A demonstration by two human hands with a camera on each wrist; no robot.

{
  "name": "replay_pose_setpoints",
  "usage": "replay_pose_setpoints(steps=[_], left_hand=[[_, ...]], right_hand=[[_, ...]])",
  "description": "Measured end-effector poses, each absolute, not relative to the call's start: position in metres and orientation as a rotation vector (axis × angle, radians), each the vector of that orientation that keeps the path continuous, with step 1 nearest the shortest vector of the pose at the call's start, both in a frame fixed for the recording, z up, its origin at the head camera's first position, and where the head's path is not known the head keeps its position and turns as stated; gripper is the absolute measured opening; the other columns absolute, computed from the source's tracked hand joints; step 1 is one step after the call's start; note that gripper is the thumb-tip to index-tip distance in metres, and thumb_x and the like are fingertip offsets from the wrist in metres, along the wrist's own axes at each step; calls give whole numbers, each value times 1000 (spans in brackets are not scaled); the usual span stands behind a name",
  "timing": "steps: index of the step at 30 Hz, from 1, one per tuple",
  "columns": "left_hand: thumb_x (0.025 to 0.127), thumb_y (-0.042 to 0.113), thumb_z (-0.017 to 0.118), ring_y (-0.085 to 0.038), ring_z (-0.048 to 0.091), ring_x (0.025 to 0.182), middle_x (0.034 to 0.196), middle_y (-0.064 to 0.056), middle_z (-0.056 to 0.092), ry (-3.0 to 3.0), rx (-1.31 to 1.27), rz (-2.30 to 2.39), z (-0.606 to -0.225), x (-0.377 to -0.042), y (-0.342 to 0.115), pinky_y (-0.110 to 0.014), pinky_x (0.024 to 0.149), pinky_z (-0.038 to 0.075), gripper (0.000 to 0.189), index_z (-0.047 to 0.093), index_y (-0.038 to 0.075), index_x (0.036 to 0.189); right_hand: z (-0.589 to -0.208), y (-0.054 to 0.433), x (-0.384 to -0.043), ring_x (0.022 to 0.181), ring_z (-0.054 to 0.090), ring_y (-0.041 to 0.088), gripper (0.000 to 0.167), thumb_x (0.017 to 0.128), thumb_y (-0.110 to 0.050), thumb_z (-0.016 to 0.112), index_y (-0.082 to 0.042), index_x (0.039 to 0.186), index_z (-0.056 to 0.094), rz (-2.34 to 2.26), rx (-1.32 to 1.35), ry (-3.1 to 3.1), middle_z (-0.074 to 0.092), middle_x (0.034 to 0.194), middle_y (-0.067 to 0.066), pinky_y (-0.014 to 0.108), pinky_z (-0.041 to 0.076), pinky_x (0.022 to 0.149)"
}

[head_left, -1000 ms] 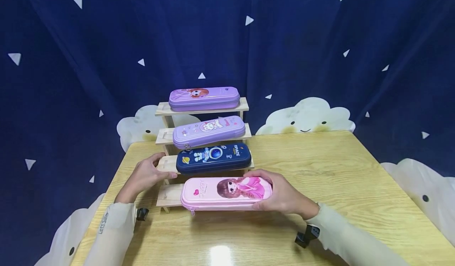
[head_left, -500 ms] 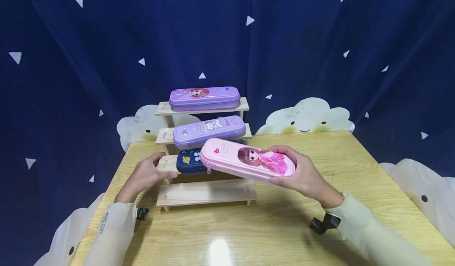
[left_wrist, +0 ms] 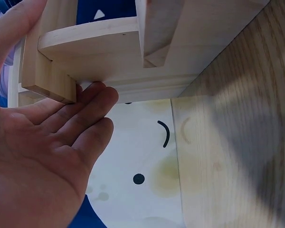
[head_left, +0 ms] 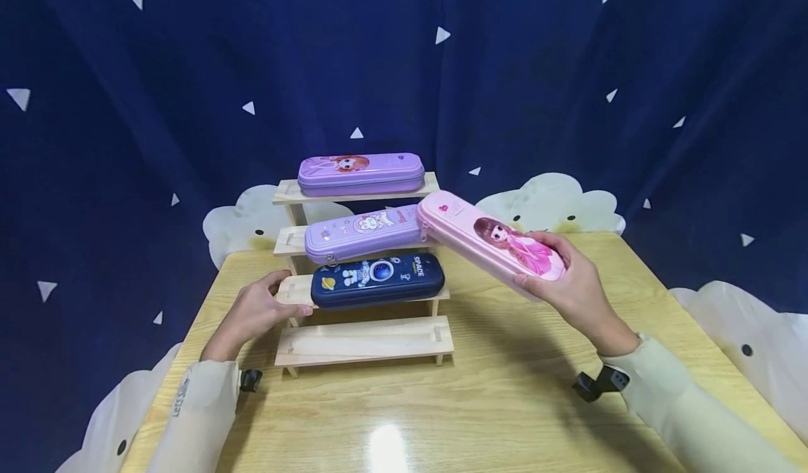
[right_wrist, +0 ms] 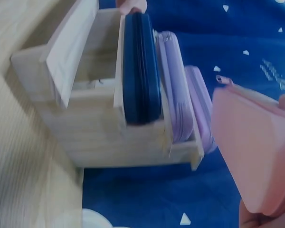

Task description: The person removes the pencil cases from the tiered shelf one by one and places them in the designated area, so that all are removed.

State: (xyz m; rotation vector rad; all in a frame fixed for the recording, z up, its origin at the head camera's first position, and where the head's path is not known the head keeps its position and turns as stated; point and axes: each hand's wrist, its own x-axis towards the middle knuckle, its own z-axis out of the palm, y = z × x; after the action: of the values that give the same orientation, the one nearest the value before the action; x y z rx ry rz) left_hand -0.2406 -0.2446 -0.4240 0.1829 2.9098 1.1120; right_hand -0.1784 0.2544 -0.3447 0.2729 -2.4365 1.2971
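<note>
My right hand (head_left: 577, 290) grips the right end of a pink pencil case (head_left: 463, 224) with a girl picture. The case is tilted and held in the air, its left end in front of part of the stand. In the right wrist view the pink case (right_wrist: 251, 147) shows its side and zipper pull. My left hand (head_left: 252, 315) holds the left end of one board of a stepped wooden stand (head_left: 366, 341). In the left wrist view its fingers (left_wrist: 92, 114) curl behind the board. A navy space pencil case (head_left: 379, 281) lies on that board, beside the hand.
On the tier above lies a lavender rabbit pencil case (head_left: 353, 233), set slightly askew. The top tier bears a purple pencil case (head_left: 362, 175). The stand is on a wooden table (head_left: 505, 389), with a dark blue curtain (head_left: 517, 94) behind.
My right hand has lifted the pink pencil case off the bottom tier and carried it up and to the right, tilting it. My left hand has stayed at the board.
</note>
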Motion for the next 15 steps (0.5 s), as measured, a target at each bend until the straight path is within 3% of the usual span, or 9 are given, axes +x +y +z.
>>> replay_pose_setpoints(steps=[10,15], left_hand=[[71,52,88,-27,62,108,131,-16,67,2908,177,1111,-424,-240,-243,-43,94,48,95,49,7,145],[73,48,88,-26,62,106,130,-16,67,2903,168,1109,-423,-241,-244,-39,90,48,94,47,7,147]], right_hand=[[-364,275,-202,109,49,-4,65,83,-23,83,-10,140,55,1295,25,-2363,60,132,4,7,37,88],[-375,276,-208,115,50,6,68,84,-33,82,-11,141,52,1268,-115,-2405,60,137,9,11,35,91]])
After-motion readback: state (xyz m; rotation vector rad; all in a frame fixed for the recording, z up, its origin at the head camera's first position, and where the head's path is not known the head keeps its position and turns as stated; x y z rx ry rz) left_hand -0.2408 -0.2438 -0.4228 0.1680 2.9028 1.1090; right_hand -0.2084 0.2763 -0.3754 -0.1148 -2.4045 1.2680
